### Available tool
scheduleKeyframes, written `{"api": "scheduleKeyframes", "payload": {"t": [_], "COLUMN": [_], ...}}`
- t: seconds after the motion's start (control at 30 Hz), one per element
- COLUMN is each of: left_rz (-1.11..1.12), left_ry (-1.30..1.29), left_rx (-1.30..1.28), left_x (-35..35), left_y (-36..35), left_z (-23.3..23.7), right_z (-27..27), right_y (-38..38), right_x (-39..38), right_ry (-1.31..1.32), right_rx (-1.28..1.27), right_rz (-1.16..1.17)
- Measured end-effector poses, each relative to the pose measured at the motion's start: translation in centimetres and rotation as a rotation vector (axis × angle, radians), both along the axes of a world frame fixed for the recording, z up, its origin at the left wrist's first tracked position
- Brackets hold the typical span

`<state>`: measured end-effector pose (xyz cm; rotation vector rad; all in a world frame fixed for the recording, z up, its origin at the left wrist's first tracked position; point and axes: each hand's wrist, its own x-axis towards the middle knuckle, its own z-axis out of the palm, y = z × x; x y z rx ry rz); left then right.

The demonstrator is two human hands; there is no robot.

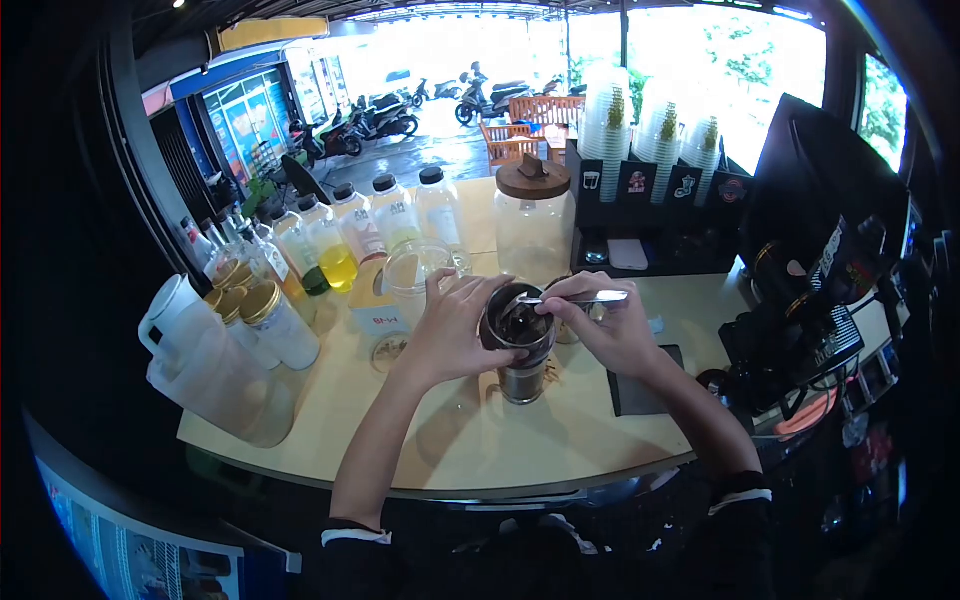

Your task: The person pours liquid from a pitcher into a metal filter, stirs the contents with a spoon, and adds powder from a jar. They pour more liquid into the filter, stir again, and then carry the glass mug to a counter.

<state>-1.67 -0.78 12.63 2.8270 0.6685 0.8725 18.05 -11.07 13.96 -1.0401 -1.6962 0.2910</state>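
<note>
My left hand (455, 325) is wrapped around the upper part of a tall cylindrical container (522, 380), which stands on the counter in front of me. Its top is open and looks dark inside, while the lower part appears glassy with something brownish in it. My right hand (605, 325) pinches a metal spoon (608, 297), its handle pointing right and its other end at the container's mouth. What lies on that end is too small to tell. Part of a small round vessel (598, 312) shows behind my right hand.
Several bottles (337, 262) line the left back, near gold-lidded jars (278, 325) and a plastic pitcher (215, 370). A large wooden-lidded jar (535, 225) stands behind the container. Stacked cups (608, 125) fill a black holder. A dark mat (640, 385) and black machine (800, 290) are right.
</note>
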Motion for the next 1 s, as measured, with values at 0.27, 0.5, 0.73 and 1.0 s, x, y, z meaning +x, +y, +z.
{"api": "scheduleKeyframes", "payload": {"t": [0.27, 0.5, 0.73, 1.0], "left_rz": [-0.077, -0.106, -0.195, -0.197], "left_ry": [0.024, -0.033, -0.215, -0.317], "left_rx": [0.039, 0.086, 0.195, 0.292], "left_x": [-0.1, -0.3, 0.2, 0.7], "left_y": [0.4, 0.3, -1.2, -0.4], "left_z": [0.1, -0.4, 1.1, 0.7], "right_z": [-0.7, -0.3, 0.5, 0.6], "right_y": [-0.7, -1.0, -0.8, 0.0], "right_x": [-0.8, -1.5, -2.6, -0.2], "right_ry": [-0.102, -0.154, -0.294, -0.174], "right_rx": [0.099, 0.056, 0.185, 0.073], "right_rz": [-0.164, -0.230, -0.249, -0.264]}}
